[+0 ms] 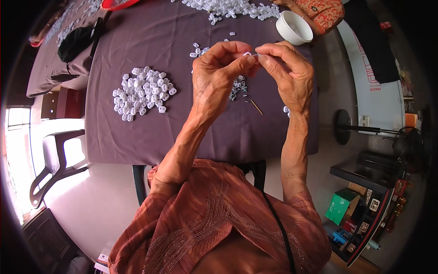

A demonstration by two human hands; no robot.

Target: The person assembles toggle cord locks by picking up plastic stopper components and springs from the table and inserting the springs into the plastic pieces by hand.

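Observation:
Both hands are raised over the table, fingertips almost meeting. My left hand (219, 68) pinches a small white plastic piece (247, 54) between thumb and fingers. My right hand (292, 68) pinches a tiny greyish thing (256, 55) against that piece; its kind is too small to tell. Below the hands lies a small heap of tiny grey metal-looking parts (237, 91), partly covered by the left hand. A thin wooden stick (257, 107) rests beside it. To the left is a pile of white plastic pieces with two holes each (143, 93).
A brown cloth covers the table (123, 146). More white pieces (232, 8) are heaped at the far edge, near a white round tub (294, 28). Another person's patterned sleeve (323, 13) is at the far right. A plastic chair (55, 157) stands left.

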